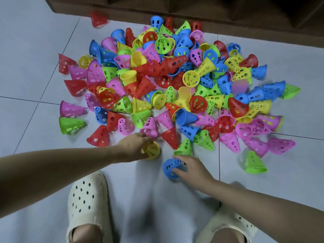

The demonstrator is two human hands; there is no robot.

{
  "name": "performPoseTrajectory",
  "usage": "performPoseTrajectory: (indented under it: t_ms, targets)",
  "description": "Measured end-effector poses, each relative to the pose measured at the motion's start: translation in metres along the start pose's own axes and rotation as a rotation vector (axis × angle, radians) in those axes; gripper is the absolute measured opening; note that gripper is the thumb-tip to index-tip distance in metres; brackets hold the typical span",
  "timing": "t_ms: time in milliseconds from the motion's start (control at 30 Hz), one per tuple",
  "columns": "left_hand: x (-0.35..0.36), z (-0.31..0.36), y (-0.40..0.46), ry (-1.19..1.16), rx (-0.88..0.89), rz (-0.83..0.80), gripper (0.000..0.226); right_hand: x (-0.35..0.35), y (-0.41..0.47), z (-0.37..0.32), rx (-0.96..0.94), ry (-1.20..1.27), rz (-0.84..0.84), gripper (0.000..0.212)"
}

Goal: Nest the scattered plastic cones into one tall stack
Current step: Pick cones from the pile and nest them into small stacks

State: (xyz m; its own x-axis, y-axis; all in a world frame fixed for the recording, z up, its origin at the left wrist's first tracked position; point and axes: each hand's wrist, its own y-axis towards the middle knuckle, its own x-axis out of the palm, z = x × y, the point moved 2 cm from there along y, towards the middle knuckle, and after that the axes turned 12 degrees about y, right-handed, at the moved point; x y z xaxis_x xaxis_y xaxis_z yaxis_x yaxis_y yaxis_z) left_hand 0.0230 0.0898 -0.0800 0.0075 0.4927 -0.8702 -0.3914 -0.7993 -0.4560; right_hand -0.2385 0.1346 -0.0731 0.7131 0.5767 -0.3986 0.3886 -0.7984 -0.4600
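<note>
Cones [168, 81] in red, blue, yellow, green and pink lie heaped across the pale tiled floor [26, 67], filling the middle of the view from about nine o'clock round to three; none is nested into a stack. No brand, label or writing can be read on any of them (each is only pierced with rows of holes).

At the heap's six o'clock edge, the left hand [133, 146] curls its fingers round a yellow cone [152, 150] lying on its side, wide mouth toward the camera. Its fingertips also touch a pink cone [150, 128] just beyond. The right hand [191, 168] grips a blue cone [171, 168], thumb and fingers wrapped about its narrow end, with a green cone [185, 148] just beside the fingertips at twelve o'clock.

A stray red cone [98, 19] sits apart at eleven o'clock, near the dark wooden furniture [228, 7] running along the top. A lone green cone [254, 163] stands at four o'clock. Two cream perforated clogs [87, 199] show at six o'clock, one below each forearm.
</note>
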Motion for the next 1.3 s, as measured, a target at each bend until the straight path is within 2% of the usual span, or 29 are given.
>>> performPoseTrajectory:
  t_ms: [200,333,400,467,567,633,700,733,800,833,933,1000,1167,1300]
  targets:
    - [0.007,0.013,0.004,-0.008,0.05,0.007,0.06,-0.016,0.006,0.01,-0.029,-0.119,0.002,0.05]
    - [-0.003,0.004,0.006,-0.078,0.105,-0.022,0.06,-0.026,0.011,0.009,-0.041,-0.097,0.051,0.047]
    - [-0.014,-0.002,0.006,-0.116,0.098,0.056,0.055,-0.032,0.013,0.008,-0.039,-0.079,0.071,0.045]
    - [-0.025,-0.008,0.007,-0.15,0.033,0.204,0.045,-0.038,0.015,0.007,-0.035,-0.095,0.07,0.046]
    - [-0.035,-0.013,0.018,-0.201,-0.126,0.321,0.024,-0.045,0.016,0.003,0.0,-0.147,-0.032,0.058]
    - [-0.036,-0.013,0.031,-0.226,-0.24,0.266,0.028,-0.047,0.015,-0.001,0.007,-0.236,-0.081,0.056]
    - [-0.035,-0.011,0.042,-0.221,-0.319,0.19,0.035,-0.053,0.015,-0.006,-0.035,-0.255,0.053,0.033]
    - [-0.035,-0.008,0.048,-0.201,-0.33,0.165,0.038,-0.057,0.016,-0.006,-0.048,-0.23,0.16,0.028]
    - [-0.034,-0.005,0.056,-0.135,-0.355,0.071,0.05,-0.066,0.022,-0.002,-0.003,-0.15,0.306,0.03]
    - [-0.033,-0.003,0.057,-0.107,-0.372,-0.003,0.055,-0.07,0.027,0.002,0.042,-0.142,0.317,0.032]
    - [-0.024,-0.003,0.057,-0.213,-0.418,-0.198,0.06,-0.072,0.04,0.009,0.159,-0.234,0.258,0.042]
    - [-0.02,-0.005,0.052,-0.292,-0.435,-0.26,0.059,-0.069,0.049,0.011,0.239,-0.233,0.238,0.05]
    - [-0.013,-0.016,0.032,-0.52,-0.434,-0.205,0.051,-0.054,0.064,0.006,0.39,-0.172,0.166,0.063]
    - [-0.015,-0.02,0.013,-0.585,-0.428,-0.089,0.048,-0.04,0.062,0.004,0.43,-0.187,0.138,0.058]
